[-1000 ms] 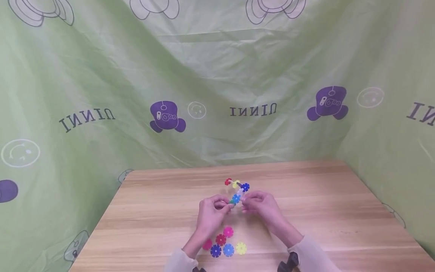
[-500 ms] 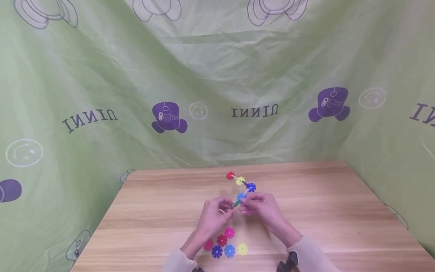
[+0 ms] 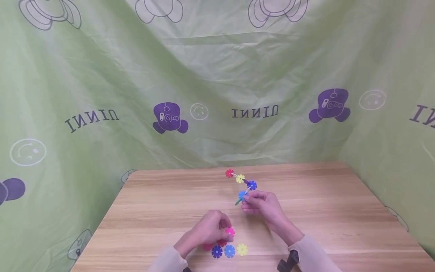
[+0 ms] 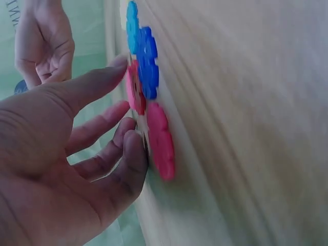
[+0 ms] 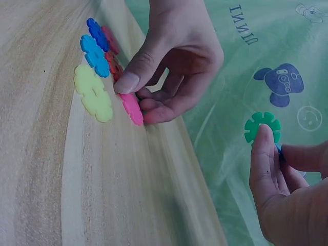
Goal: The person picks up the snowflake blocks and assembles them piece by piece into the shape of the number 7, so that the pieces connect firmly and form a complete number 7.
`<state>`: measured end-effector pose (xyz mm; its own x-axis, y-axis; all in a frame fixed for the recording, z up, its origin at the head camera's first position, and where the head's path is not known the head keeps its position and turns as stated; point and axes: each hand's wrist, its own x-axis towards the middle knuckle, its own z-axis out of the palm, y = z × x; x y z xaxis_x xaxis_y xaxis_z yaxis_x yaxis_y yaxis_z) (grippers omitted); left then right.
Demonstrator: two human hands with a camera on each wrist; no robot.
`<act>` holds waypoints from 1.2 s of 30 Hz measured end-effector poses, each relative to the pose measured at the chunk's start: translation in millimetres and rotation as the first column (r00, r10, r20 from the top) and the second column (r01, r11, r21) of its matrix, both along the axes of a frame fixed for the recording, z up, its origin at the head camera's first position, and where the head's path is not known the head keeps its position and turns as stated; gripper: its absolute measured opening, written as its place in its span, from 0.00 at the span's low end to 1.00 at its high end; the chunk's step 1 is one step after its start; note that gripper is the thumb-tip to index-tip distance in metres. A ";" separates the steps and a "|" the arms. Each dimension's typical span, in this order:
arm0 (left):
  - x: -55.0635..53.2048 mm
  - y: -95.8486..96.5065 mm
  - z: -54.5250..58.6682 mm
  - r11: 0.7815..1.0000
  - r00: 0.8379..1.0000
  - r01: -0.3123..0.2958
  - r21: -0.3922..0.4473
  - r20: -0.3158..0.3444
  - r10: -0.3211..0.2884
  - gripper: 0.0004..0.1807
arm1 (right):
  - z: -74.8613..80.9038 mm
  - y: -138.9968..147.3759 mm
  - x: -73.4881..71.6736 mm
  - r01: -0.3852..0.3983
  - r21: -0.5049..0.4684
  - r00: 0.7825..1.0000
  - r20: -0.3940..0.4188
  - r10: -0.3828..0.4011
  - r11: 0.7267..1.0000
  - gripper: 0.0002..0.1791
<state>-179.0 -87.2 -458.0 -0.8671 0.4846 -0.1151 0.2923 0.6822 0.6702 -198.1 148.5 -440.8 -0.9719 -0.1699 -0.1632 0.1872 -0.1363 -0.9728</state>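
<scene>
My right hand (image 3: 266,207) pinches the near end of a chain of notched snowflake building discs. In it a light blue disc (image 3: 242,195) sits at the fingertips, with a green disc (image 5: 262,127) beside it. The chain runs away through a dark blue disc (image 3: 252,185) and a yellow disc (image 3: 240,179) to a red disc (image 3: 229,173), with paler and purple discs edge-on between. My left hand (image 3: 212,228) is low at the table, thumb and fingertips on opposite edges of a bright pink snowflake disc (image 5: 132,108).
On the wooden table (image 3: 153,211), loose discs lie around the left hand: dark blue (image 3: 217,251), light blue (image 3: 229,251), yellow (image 3: 242,249), a partly covered red one (image 5: 113,65) and a deeper pink one (image 4: 161,141). A green printed cloth (image 3: 210,75) hangs around the table.
The left hand has let go of the chain's green disc and come down toward me to the bright pink disc. The right hand now holds the chain alone, having shifted its grip to the light blue disc.
</scene>
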 end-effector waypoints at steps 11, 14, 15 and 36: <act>-0.4 3.1 0.3 0.996 0.987 -0.086 0.034 0.142 0.080 0.10 | 2.8 1.3 -3.8 -0.005 0.013 1.000 -0.020 0.006 1.000 0.13; 1.4 5.4 0.1 0.993 0.985 -0.093 0.073 0.150 0.081 0.11 | 3.3 1.9 -4.7 -0.009 0.017 1.000 -0.027 0.010 1.000 0.13; 2.0 6.0 0.1 0.992 0.985 -0.096 0.082 0.154 0.082 0.11 | 3.3 2.0 -4.8 -0.013 0.018 1.000 -0.027 0.013 1.000 0.13; -12.7 8.0 17.2 0.867 0.954 -0.232 0.441 0.277 0.114 0.08 | 6.0 7.9 -0.3 -0.030 -0.009 0.999 -0.017 0.030 1.000 0.13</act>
<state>-191.8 -79.2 -440.9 -0.9177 0.3771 -0.1250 -0.0069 0.2996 0.9541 -198.3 156.4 -434.9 -0.9690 -0.2004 -0.1448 0.1746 -0.1401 -0.9746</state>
